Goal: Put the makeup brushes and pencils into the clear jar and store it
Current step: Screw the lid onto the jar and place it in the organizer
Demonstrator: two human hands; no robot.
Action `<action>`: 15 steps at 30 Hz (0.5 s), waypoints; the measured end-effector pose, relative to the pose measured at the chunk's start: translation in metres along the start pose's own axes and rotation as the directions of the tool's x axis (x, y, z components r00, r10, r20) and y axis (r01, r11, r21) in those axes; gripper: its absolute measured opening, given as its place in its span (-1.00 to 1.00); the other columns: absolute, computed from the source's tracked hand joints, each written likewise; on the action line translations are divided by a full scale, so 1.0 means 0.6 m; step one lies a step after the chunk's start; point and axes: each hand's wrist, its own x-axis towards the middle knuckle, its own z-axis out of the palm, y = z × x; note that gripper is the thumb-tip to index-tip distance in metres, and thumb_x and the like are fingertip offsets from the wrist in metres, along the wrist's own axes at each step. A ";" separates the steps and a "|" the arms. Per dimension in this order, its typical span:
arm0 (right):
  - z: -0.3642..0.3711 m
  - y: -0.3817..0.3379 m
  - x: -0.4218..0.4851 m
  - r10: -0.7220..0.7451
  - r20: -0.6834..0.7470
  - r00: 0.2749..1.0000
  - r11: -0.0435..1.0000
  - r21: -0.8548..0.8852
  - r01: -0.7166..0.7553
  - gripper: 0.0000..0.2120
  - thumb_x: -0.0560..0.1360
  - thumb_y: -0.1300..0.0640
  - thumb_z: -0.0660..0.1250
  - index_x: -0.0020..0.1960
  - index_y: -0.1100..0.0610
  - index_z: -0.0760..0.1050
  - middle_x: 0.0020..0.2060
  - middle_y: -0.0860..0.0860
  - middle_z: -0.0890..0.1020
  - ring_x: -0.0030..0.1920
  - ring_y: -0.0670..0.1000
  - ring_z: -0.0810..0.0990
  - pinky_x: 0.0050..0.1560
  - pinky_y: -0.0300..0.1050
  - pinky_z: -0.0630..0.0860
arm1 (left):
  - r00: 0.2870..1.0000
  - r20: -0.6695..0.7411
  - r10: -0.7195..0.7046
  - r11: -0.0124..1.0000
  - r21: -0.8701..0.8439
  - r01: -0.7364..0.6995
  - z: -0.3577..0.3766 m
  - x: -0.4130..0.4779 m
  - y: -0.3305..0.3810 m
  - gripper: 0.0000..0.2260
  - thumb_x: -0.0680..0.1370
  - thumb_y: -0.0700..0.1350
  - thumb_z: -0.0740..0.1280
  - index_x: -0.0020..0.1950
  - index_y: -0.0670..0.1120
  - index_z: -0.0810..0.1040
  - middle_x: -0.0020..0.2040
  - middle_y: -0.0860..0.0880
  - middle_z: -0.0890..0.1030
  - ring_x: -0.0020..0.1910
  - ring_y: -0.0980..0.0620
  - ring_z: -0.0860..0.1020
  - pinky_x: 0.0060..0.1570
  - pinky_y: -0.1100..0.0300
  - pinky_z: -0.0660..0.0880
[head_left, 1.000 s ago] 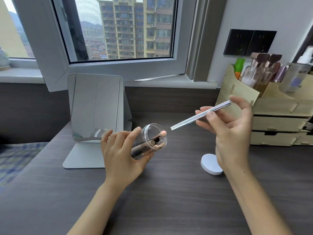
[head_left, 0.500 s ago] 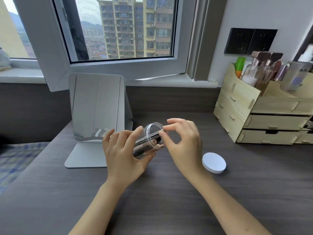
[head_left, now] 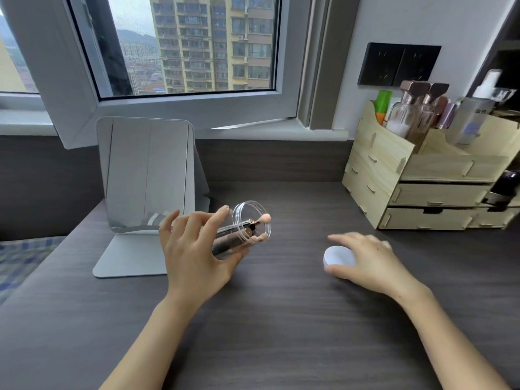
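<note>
My left hand (head_left: 194,257) grips the clear jar (head_left: 247,229), tilted on its side above the desk with its open mouth facing right. Several makeup brushes and pencils (head_left: 253,226) lie inside; a pink sponge tip pokes out past the rim. My right hand (head_left: 365,260) rests over the white round lid (head_left: 339,257) on the dark desk, fingers curled around its far and near edges. The lid still lies flat on the desk.
A standing mirror (head_left: 146,175) on a grey base is behind my left hand. A wooden organizer (head_left: 422,178) with drawers and bottles stands at the right rear. An open window frame (head_left: 70,94) overhangs the back of the dark wood desk (head_left: 281,319).
My right hand put the silver pencil into the jar, then drew away to the right and came down on the white lid. The left hand kept holding the jar.
</note>
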 end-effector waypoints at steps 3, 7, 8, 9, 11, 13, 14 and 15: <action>0.012 0.017 -0.007 -0.039 0.053 0.998 0.995 0.094 0.034 -0.41 0.40 -0.16 0.36 0.39 -0.12 0.30 0.34 -0.11 0.44 0.34 0.02 0.32 0.33 -0.07 0.24 | 1.000 0.013 0.008 1.000 -0.003 -0.008 -0.001 0.000 0.002 -0.47 0.32 0.22 0.42 0.16 -0.07 0.56 -0.09 -0.06 0.58 -0.07 -0.05 0.49 0.24 -0.09 0.27; 0.002 -0.001 -0.007 -0.036 -0.134 0.990 0.859 0.502 0.100 -0.43 0.35 0.00 0.48 0.33 -0.05 0.42 0.22 -0.10 0.53 0.24 -0.08 0.45 0.19 -0.23 0.35 | 0.995 0.095 -0.008 0.999 -0.053 0.013 0.001 0.002 0.007 -0.46 0.30 0.22 0.41 0.18 -0.03 0.52 0.00 -0.07 0.58 0.02 -0.07 0.51 0.33 -0.20 0.23; -0.006 -0.013 -0.010 -0.025 -0.175 0.984 0.752 0.646 0.134 -0.45 0.35 0.05 0.49 0.31 -0.04 0.44 0.18 -0.10 0.56 0.19 -0.12 0.51 0.16 -0.25 0.41 | 0.993 0.119 -0.017 0.997 -0.076 0.026 0.002 0.003 0.008 -0.47 0.29 0.20 0.42 0.18 -0.02 0.51 0.04 -0.06 0.59 0.06 -0.07 0.51 0.35 -0.24 0.21; -0.014 -0.028 -0.014 -0.034 -0.200 0.979 0.627 0.759 0.177 -0.48 0.37 0.10 0.49 0.30 -0.03 0.45 0.14 -0.09 0.59 0.14 -0.14 0.55 0.12 -0.25 0.46 | 0.989 0.142 -0.024 0.994 -0.100 0.039 0.003 0.004 0.011 -0.46 0.27 0.18 0.43 0.18 0.00 0.50 0.07 -0.05 0.59 0.11 -0.06 0.52 0.36 -0.26 0.18; -0.027 -0.061 -0.024 -0.091 -0.226 0.970 0.429 0.870 0.243 -0.51 0.39 0.22 0.46 0.28 -0.01 0.45 0.09 -0.08 0.60 0.09 -0.15 0.59 0.06 -0.24 0.52 | 0.984 0.176 -0.032 0.989 -0.140 0.057 0.003 0.007 0.018 -0.45 0.23 0.14 0.46 0.16 0.01 0.47 0.09 -0.01 0.61 0.14 -0.04 0.53 0.38 -0.26 0.17; -0.029 -0.090 -0.030 -0.151 -0.255 0.955 0.379 0.877 0.295 -0.49 0.38 0.28 0.46 0.27 0.00 0.45 0.10 -0.07 0.58 0.08 -0.17 0.58 0.02 -0.29 0.55 | 0.980 0.192 -0.043 0.983 -0.167 0.075 0.001 0.013 0.026 -0.43 0.18 0.08 0.49 0.15 0.00 0.47 0.05 0.01 0.63 0.06 0.02 0.56 0.38 -0.25 0.19; -0.026 -0.101 -0.031 -0.174 -0.269 0.947 0.383 0.868 0.316 -0.48 0.37 0.29 0.47 0.27 -0.01 0.45 0.11 -0.06 0.57 0.10 -0.17 0.57 0.01 -0.33 0.55 | 0.979 0.197 -0.044 0.981 -0.176 0.080 -0.001 0.015 0.031 -0.42 0.18 0.07 0.49 0.15 0.00 0.47 0.03 0.01 0.64 0.01 0.04 0.55 0.37 -0.24 0.21; -0.025 -0.110 -0.032 -0.195 -0.276 0.941 0.386 0.861 0.332 -0.47 0.37 0.28 0.48 0.27 -0.01 0.44 0.14 -0.06 0.56 0.12 -0.16 0.56 0.01 -0.34 0.55 | 0.979 0.202 -0.038 0.980 -0.182 0.076 -0.004 0.018 0.035 -0.43 0.19 0.09 0.49 0.16 0.00 0.48 0.01 0.01 0.64 -0.01 0.04 0.56 0.36 -0.23 0.22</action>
